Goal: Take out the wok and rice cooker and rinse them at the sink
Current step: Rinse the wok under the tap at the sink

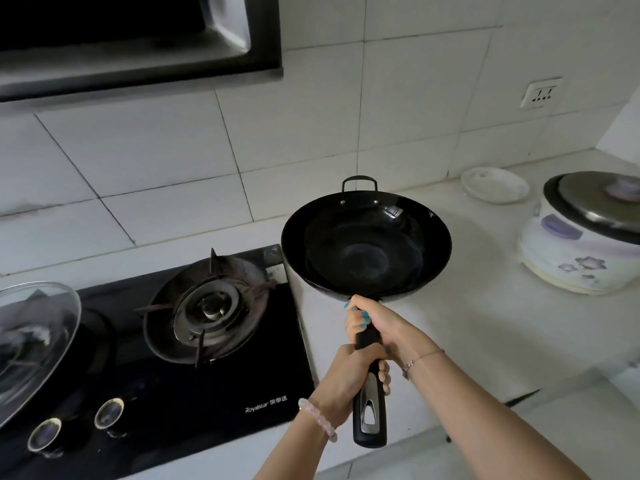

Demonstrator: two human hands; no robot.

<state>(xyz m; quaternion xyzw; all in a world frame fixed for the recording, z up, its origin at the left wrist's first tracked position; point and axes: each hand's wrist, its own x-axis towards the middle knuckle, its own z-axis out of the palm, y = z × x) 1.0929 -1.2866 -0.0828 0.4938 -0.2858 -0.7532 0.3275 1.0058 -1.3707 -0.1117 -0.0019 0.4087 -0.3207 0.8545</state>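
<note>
The wok [367, 251] hangs over the desk [467, 323]. The right hand [372, 323] curls its fingers round the handle [370, 417] beside the bowl, and the left hand [349, 374] clasps just behind.

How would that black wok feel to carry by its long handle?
Probably front-heavy: the left hand and right hand both grip the handle, with the wok well ahead of them. It looks like rigid metal, unlikely to flex. Its rounded bowl might rock on the flat counter.

wok [363, 251] black | rice cooker [568, 254] white, purple flowers | hob [225, 393] black
</note>
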